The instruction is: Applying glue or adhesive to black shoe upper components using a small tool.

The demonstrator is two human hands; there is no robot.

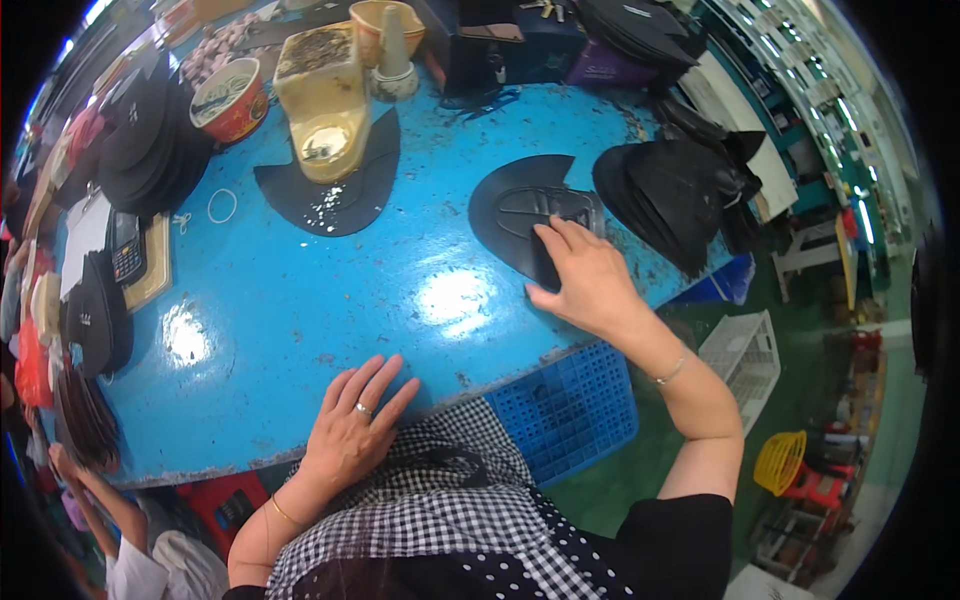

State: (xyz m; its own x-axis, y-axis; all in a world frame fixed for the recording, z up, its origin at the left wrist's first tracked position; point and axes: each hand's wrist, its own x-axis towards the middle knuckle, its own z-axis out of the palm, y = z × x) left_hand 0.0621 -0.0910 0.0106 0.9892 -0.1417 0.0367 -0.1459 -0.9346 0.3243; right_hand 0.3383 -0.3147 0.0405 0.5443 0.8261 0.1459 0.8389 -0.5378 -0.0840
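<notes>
On the blue table, right of the middle, lies a black curved shoe-upper piece with a smaller stitched black leather part on top of it. My right hand rests on its right side, fingers stretched over the leather and the thumb apart near the lower edge. My left hand lies flat at the table's near edge, fingers spread, with nothing in it. Just beyond the right hand sits a stack of black leather pieces. Another black curved piece, speckled white, lies under a yellowed glue container.
Stacked black pieces and a card terminal occupy the left side. A red tub and a box stand at the back. A blue crate is below the near edge. Another person's arm shows lower left.
</notes>
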